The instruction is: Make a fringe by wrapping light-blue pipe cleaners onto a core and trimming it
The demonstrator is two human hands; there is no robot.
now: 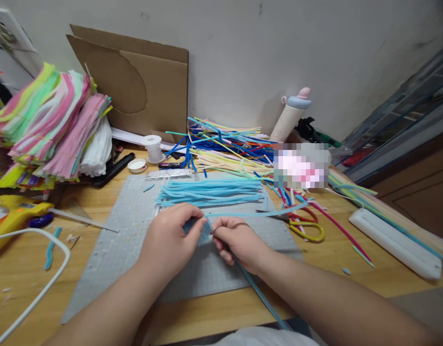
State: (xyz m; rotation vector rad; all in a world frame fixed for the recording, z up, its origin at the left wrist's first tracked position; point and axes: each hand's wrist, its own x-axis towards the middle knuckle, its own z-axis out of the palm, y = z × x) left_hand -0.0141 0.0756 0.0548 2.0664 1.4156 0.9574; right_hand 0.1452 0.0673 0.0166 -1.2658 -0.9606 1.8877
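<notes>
My left hand [173, 235] pinches a small light blue piece made of pipe cleaners [204, 232] laid side by side, partly hidden by the fingers. At its right edge, my right hand [239, 241] is closed with thumb and forefinger on a light blue pipe cleaner [259, 290], whose length trails down past the table's front edge. Another blue strand [257, 214] runs from the piece to the right, toward the scissors [308, 230]. Just beyond both hands lies a bundle of light blue pipe cleaners [212, 191] on the grey cutting mat [113, 230].
On the left are a yellow glue gun [18, 214] with a white cable [44, 288] and a pile of coloured pipe cleaner bundles [48, 120]. Cardboard [160, 86] leans on the wall. At right stand a bottle [288, 117] and a white power strip [394, 242].
</notes>
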